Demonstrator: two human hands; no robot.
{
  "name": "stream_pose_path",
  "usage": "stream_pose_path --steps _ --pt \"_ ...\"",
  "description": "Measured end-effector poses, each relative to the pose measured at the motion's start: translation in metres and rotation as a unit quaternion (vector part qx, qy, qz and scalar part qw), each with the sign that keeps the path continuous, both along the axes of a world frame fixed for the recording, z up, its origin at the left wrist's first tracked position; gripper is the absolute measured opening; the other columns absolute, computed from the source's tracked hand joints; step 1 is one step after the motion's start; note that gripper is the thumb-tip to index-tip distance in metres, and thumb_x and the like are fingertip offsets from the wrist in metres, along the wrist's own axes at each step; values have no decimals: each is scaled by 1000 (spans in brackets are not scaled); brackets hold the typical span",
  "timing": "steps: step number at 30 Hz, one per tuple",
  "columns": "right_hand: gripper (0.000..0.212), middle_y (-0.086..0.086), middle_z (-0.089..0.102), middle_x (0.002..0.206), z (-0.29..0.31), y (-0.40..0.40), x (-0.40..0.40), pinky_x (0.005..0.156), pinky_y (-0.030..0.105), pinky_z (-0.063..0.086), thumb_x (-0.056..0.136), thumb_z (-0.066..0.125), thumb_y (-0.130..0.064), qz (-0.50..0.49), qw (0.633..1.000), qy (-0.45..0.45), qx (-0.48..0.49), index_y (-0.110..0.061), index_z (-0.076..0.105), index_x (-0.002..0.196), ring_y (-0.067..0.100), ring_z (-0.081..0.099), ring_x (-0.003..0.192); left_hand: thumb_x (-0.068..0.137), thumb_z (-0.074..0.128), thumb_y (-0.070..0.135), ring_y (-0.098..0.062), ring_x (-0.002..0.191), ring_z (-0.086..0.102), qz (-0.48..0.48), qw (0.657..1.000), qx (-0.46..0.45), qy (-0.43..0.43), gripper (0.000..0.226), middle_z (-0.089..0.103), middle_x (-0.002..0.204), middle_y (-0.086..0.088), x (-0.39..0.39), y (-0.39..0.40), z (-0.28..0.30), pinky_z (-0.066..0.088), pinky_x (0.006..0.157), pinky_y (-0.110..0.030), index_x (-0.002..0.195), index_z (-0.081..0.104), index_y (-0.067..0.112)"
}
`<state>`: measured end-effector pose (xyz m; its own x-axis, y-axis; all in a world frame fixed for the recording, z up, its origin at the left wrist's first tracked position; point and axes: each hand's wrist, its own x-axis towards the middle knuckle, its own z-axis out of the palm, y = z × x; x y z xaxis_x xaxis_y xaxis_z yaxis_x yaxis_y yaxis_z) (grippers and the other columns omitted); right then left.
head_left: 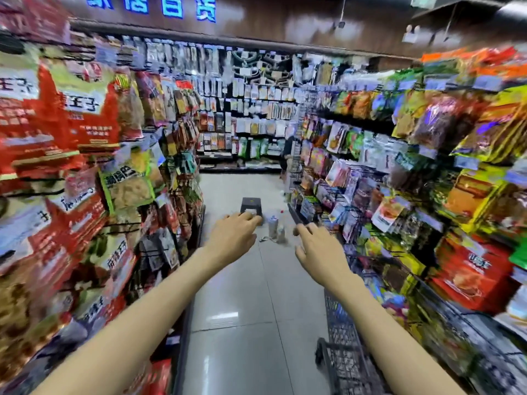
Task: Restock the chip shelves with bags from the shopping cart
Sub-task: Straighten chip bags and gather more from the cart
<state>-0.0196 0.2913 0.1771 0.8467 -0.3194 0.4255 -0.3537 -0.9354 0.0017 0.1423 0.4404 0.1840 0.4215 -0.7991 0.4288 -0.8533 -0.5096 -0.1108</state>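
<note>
Both hands were out in front over the aisle floor and carried nothing. The left hand (pixel 238 229) had its fingers loosely bent, palm down; the right hand (pixel 315 246) was spread, fingers apart and relaxed. They were near each other but not touching.

Below the right forearm, close to the body, stood the shopping cart (pixel 346 346), a dark wire basket with one wheel showing; the blur hid whether any bags lay in it. Beyond the right hand ran the chip shelves (pixel 427 155), crowded with bright packets, and a second snack shelf (pixel 85 143) lined the left hand's side. Past the fingertips, on the floor, sat a small dark stool (pixel 251 205) and a few bottles (pixel 273 226) just beside it.

Chip bags would likely be very light, air-puffed, slick and crackly, with brittle contents. A soft hold at the crimped top seam or along the two side edges seemed wisest, never a squeeze across the middle
</note>
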Motion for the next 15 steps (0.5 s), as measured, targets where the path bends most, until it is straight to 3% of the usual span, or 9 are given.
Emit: stream_pose_path --steps 6,10,15 --pt "30 9 55 110 -23 -79 39 68 39 43 94 54 -27 -92 995 29 1 -14 52 121 34 54 101 93 54 27 -30 110 59 -90 996 5 17 32 63 117 -3 54 -97 -16 45 85 -38 124 58 22" --pt "36 10 54 117 -37 -140 62 76 41 48 96 52 -29 -130 991 38 10 -12 48 128 34 53 106 90 52 24 -28 110 59 -135 990 19 20 35 61 117 -2 80 -176 -27 46 86 -39 125 54 22" --pt "38 7 51 123 -45 -230 80 79 39 46 98 49 -31 -193 980 46 14 -15 44 132 31 51 112 92 55 27 -26 100 59 -200 979 33 8 32 60 112 0 115 -288 -38 49 70 -38 124 53 23"
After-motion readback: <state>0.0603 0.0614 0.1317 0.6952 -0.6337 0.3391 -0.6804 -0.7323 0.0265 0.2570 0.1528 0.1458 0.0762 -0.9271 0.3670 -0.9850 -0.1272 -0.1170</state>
